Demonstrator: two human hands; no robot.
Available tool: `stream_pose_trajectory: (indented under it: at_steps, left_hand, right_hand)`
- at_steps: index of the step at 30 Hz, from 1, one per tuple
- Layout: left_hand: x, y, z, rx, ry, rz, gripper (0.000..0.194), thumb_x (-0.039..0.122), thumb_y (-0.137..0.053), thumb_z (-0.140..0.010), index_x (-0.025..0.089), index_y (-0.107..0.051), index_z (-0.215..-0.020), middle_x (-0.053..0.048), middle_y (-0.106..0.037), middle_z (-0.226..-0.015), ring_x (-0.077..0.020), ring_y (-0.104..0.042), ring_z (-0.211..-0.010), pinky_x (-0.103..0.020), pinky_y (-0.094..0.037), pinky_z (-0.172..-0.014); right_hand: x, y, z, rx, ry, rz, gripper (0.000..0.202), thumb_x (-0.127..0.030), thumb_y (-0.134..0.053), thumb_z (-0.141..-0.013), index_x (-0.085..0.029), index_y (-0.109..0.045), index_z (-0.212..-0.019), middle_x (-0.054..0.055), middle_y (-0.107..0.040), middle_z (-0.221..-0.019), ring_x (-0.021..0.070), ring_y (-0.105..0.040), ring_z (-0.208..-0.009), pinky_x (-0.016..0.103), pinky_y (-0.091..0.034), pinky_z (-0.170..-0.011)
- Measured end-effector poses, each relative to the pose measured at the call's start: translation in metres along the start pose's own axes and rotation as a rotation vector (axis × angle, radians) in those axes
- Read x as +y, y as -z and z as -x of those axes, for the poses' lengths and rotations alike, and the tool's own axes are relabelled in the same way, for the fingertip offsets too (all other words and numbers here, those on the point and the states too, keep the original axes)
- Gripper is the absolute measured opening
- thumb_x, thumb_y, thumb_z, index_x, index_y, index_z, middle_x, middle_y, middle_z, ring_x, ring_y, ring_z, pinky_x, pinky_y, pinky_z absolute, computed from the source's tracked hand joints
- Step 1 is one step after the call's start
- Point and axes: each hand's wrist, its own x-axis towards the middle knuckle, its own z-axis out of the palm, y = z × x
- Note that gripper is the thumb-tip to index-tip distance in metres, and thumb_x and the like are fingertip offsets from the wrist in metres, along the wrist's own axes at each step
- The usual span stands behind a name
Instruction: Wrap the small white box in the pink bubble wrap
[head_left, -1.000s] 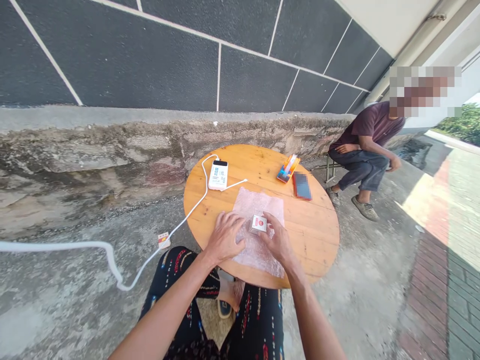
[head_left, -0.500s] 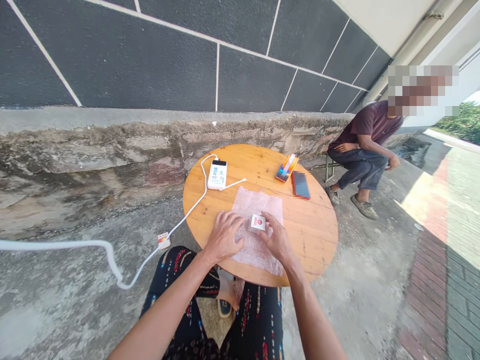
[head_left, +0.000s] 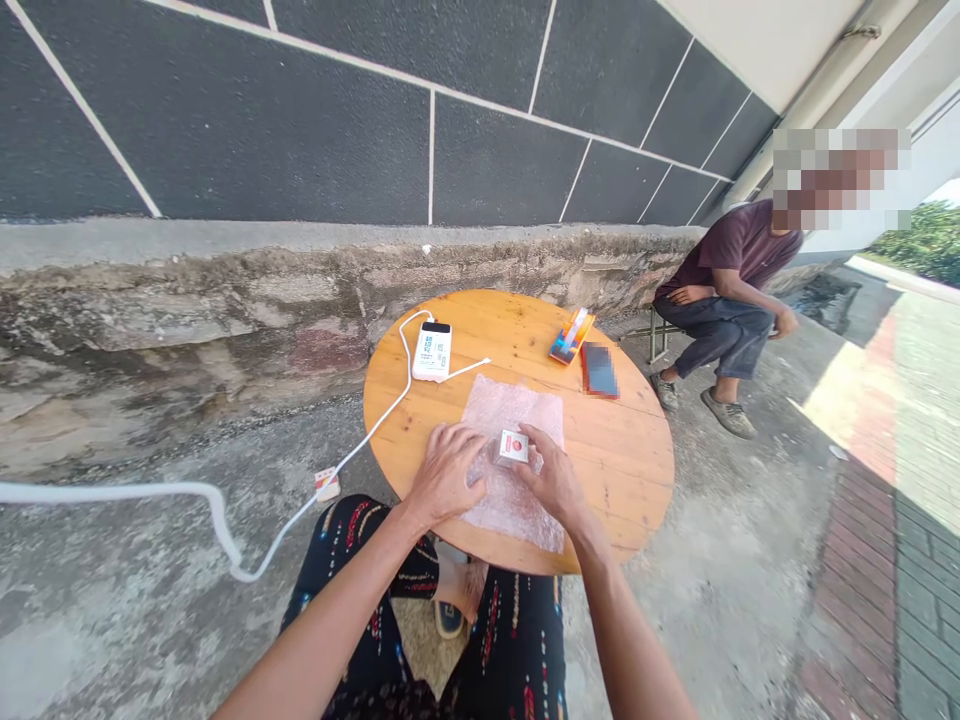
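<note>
A sheet of bubble wrap [head_left: 517, 410] lies on a round wooden table [head_left: 622, 460]. On the wrap sits a small white box with a red mark [head_left: 514, 445]. My right hand [head_left: 551, 480] holds this box with its fingertips. My left hand [head_left: 446, 475] presses flat on the wrap's left edge, right beside the box.
A white power bank [head_left: 433, 350] with a white cable [head_left: 352, 450] lies at the table's far left; the cable runs down to the ground. An orange package [head_left: 570, 336] and a dark phone [head_left: 600, 370] lie at the far right. A person [head_left: 724, 290] sits beyond the table.
Both hands and the small box stay in nearly the same place; the view has shifted slightly.
</note>
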Motion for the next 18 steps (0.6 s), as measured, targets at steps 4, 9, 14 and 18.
stream_pose_trajectory:
  at_steps: [4,9,14,18]
  left_hand:
    - [0.000,0.000,0.000,0.001,-0.002,-0.002,0.053,0.027,-0.060,-0.068,0.023,-0.052,-0.120,-0.008,-0.055,-0.120,-0.0300,-0.041,-0.121,-0.052,-0.021,-0.109]
    - [0.000,0.000,0.000,0.011,-0.002,-0.008,0.053,0.026,-0.059,-0.067,0.020,-0.053,-0.119,-0.008,-0.055,-0.122,-0.0292,-0.040,-0.122,-0.051,-0.019,-0.111]
    - [0.000,0.001,0.000,0.023,-0.006,0.008,0.054,0.025,-0.058,-0.066,0.021,-0.053,-0.120,-0.008,-0.056,-0.121,-0.0301,-0.041,-0.121,-0.052,-0.022,-0.109]
    - [-0.004,-0.001,0.002,0.061,-0.004,0.032,0.053,0.020,-0.055,-0.067,0.021,-0.053,-0.121,-0.008,-0.056,-0.121,-0.0287,-0.042,-0.121,-0.049,-0.026,-0.108]
  right_hand:
    - [-0.001,0.000,0.002,-0.006,0.030,-0.013,0.060,-0.015,-0.058,-0.074,-0.024,-0.044,-0.132,0.009,-0.054,-0.128,0.0255,-0.052,-0.116,0.046,-0.042,-0.098]
    - [0.002,0.006,0.014,0.024,0.050,-0.022,0.057,-0.022,-0.057,-0.079,-0.022,-0.042,-0.134,0.011,-0.052,-0.131,0.0256,-0.050,-0.118,0.046,-0.041,-0.100]
    - [0.009,0.015,0.035,0.114,-0.042,-0.031,0.043,-0.024,-0.053,-0.081,-0.022,-0.052,-0.125,0.010,-0.060,-0.120,0.0245,-0.058,-0.108,0.046,-0.046,-0.093]
    - [0.011,0.018,0.048,0.160,-0.091,-0.056,0.038,-0.027,-0.053,-0.082,-0.021,-0.055,-0.120,0.011,-0.064,-0.115,0.0245,-0.060,-0.104,0.045,-0.048,-0.090]
